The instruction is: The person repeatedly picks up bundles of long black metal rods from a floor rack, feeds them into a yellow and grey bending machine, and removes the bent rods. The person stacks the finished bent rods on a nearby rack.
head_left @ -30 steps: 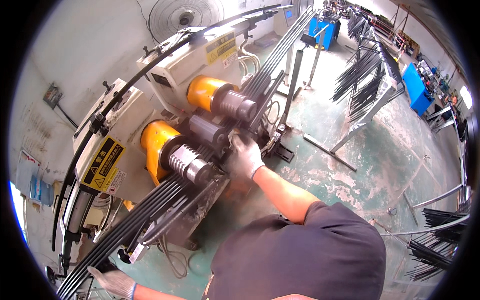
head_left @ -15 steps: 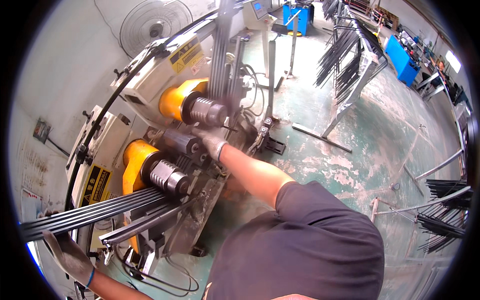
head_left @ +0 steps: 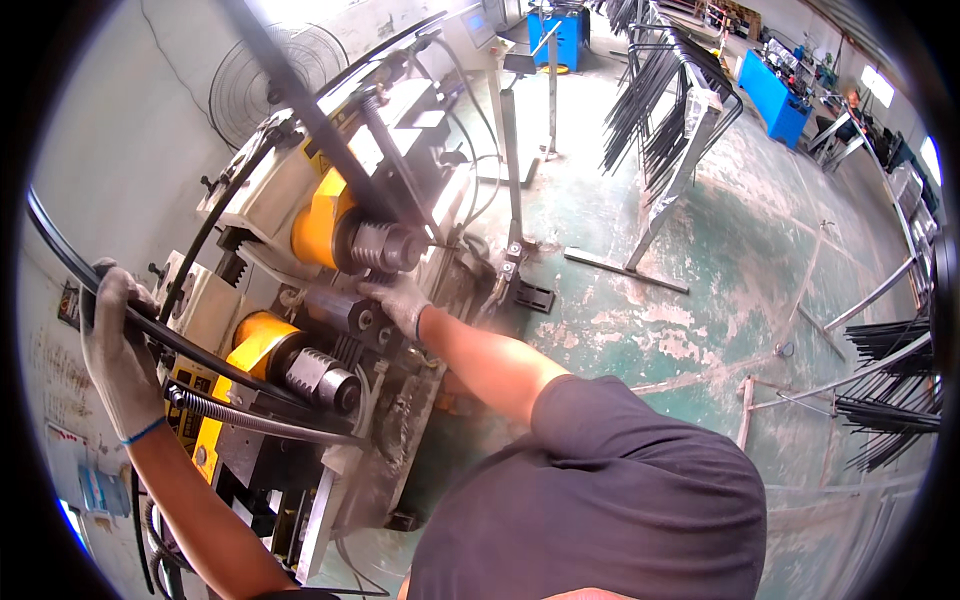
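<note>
My left hand [head_left: 118,345], in a grey-white knitted glove, is closed round the long black tubes [head_left: 180,338], which slope up past the near bending head [head_left: 320,378]. My right hand [head_left: 402,303], gloved alike, reaches in beside the dark block [head_left: 338,309] between the two heads. Its fingers are curled and partly hidden, so what they hold cannot be made out. Beyond it, the tubes' far ends [head_left: 320,130] rise steeply past the far bending head [head_left: 385,247]. Yellow arms [head_left: 262,345] carry the ribbed steel heads. A spring-covered bar [head_left: 240,421] runs below the near tubes.
A wall fan [head_left: 272,85] stands behind the machine. To the right, a metal rack [head_left: 680,180] holds bent black tubes, and another bundle [head_left: 885,400] hangs farther right. A grey post [head_left: 513,170] rises near the machine's far end. Blue cabinets [head_left: 775,98] stand beyond.
The tubes' near ends have swung upward from roughly level, and my left hand has risen with them. The far ends now lean left. My right hand stays beside the block. The view has shifted slightly.
</note>
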A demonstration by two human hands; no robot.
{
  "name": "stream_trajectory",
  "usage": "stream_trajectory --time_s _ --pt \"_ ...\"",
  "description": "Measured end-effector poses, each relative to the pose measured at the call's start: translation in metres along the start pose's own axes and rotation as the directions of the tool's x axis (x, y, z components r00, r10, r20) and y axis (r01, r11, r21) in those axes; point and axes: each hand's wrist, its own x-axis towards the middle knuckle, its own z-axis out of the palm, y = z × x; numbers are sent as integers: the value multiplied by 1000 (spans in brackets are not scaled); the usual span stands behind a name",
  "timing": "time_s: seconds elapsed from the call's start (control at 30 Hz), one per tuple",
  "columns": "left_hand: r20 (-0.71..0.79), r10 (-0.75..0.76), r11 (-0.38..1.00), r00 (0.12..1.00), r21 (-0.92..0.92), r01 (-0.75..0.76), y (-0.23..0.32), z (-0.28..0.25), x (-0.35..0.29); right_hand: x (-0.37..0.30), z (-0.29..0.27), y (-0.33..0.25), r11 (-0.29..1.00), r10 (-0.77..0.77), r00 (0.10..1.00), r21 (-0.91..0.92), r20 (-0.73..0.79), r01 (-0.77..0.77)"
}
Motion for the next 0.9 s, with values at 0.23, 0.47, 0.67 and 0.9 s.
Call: stream_trajectory --time_s 0.23,0.47,0.67,0.9 --pt "-124 47 979 991 205 -21 7 8 -15 -1 3 2 991 -105 994 -79 8 106" --pt "-149 62 988 987 152 -39 -7 6 -10 -14 10 -18 996 -53 999 -71 3 53" --pt "-112 44 989 993 148 -27 -12 3 -2 -13 1 -25 982 -48 999 -182 -12 45" --pt "-49 59 964 997 262 -44 -24 -33 12 -3 10 1 959 -264 964 -111 -24 260"
